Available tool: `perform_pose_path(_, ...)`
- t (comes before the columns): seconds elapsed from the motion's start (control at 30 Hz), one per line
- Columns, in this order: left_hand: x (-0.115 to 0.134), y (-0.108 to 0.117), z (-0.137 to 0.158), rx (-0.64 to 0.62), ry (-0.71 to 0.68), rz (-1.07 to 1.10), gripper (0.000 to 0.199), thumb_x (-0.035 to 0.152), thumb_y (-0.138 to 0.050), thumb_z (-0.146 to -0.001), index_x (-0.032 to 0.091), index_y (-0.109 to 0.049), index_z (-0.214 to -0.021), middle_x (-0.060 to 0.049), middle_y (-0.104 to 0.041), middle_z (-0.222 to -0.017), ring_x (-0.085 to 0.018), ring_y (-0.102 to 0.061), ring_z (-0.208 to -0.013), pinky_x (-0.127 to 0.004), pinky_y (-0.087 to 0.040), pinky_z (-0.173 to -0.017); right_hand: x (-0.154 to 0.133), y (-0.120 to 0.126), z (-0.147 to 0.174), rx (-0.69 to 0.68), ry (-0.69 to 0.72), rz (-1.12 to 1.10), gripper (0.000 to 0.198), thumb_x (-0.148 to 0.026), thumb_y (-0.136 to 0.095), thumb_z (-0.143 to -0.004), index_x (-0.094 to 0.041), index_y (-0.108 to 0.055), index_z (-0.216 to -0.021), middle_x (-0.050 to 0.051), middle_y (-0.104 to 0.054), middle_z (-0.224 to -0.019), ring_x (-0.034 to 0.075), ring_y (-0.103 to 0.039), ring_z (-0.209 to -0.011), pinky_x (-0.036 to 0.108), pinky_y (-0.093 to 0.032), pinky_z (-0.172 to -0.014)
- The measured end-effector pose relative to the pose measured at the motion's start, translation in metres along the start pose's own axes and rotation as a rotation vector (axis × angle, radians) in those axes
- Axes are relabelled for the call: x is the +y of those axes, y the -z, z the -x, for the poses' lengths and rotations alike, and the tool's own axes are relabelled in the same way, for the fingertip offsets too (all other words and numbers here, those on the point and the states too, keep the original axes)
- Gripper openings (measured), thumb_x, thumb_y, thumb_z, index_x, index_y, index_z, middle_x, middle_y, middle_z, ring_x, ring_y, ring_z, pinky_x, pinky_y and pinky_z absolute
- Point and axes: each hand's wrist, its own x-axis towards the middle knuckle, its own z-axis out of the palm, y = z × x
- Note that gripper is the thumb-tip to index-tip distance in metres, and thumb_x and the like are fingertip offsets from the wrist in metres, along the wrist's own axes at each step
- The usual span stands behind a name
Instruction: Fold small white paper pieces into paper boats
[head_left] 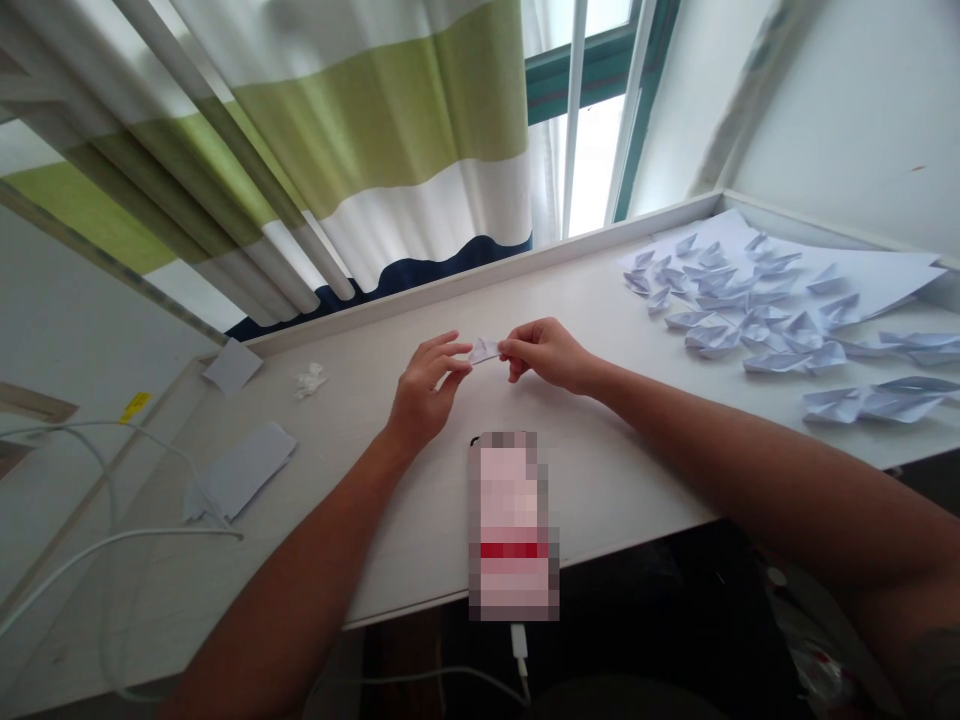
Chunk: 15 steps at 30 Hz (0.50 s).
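A small folded paper boat (483, 351) is held just above the white table, between my two hands. My right hand (551, 355) pinches its right end between thumb and forefinger. At its left end, the fingertips of my left hand (429, 390) close on it with thumb and fingers, the other fingers spread a little. Nearer to me, below the boat, lies a phone (513, 525) with a blurred-out screen and a white charging cable (519, 645) at its lower end.
Many folded paper boats (750, 290) cover the table's right side, some on white paper sheets (885, 268). A stack of paper (251, 470), a paper square (232, 368), a crumpled tissue (309, 380) and a white cable (150, 540) are at left. A raised rim (450, 292) edges the table's back, before the curtain (405, 110).
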Motion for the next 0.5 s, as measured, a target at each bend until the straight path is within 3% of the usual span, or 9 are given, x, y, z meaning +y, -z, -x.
perform_pose_path(0.13,-0.001,-0.001,0.002,-0.046,-0.020,-0.100,0.002,0.023,-0.071,-0.098,0.022,-0.070,-0.099,-0.011,-0.073,-0.140,-0.031,-0.059,-0.144,-0.059,-0.047,-0.118,0.000,-0.001,0.000,0.027,-0.026,0.005,0.025,-0.018,-0.066,-0.087,-0.017,-0.066,-0.063,0.000,-0.064,-0.053,0.013,-0.066,-0.052,0.026,-0.052,-0.058)
perform_pose_path(0.23,0.001,-0.002,0.005,-0.093,0.053,-0.100,0.038,0.029,-0.082,-0.090,0.022,-0.063,-0.122,-0.018,-0.061,-0.155,-0.034,-0.058,-0.146,-0.058,-0.048,-0.117,-0.002,-0.002,0.002,0.014,0.009,0.138,0.021,-0.015,-0.065,-0.083,-0.017,-0.066,-0.062,-0.001,-0.064,-0.053,0.012,-0.065,-0.052,0.025,-0.048,-0.057)
perform_pose_path(0.33,0.005,-0.003,0.005,-0.115,0.090,-0.078,0.058,0.034,-0.087,-0.085,0.023,-0.058,-0.135,-0.019,-0.061,-0.155,-0.033,-0.069,-0.130,-0.054,-0.054,-0.110,-0.002,-0.005,0.005,-0.033,0.056,0.226,0.021,-0.016,-0.064,-0.084,-0.017,-0.066,-0.064,0.000,-0.067,-0.055,0.012,-0.063,-0.053,0.025,-0.046,-0.057)
perform_pose_path(0.5,0.013,-0.006,0.004,-0.097,0.140,-0.032,0.032,0.030,-0.081,-0.092,0.022,-0.071,-0.121,-0.012,-0.078,-0.131,-0.023,-0.076,-0.096,-0.044,-0.058,-0.095,0.000,-0.008,0.007,-0.108,0.135,0.213,0.025,-0.029,-0.069,-0.091,-0.017,-0.068,-0.069,0.001,-0.069,-0.060,0.011,-0.060,-0.056,0.025,-0.044,-0.057)
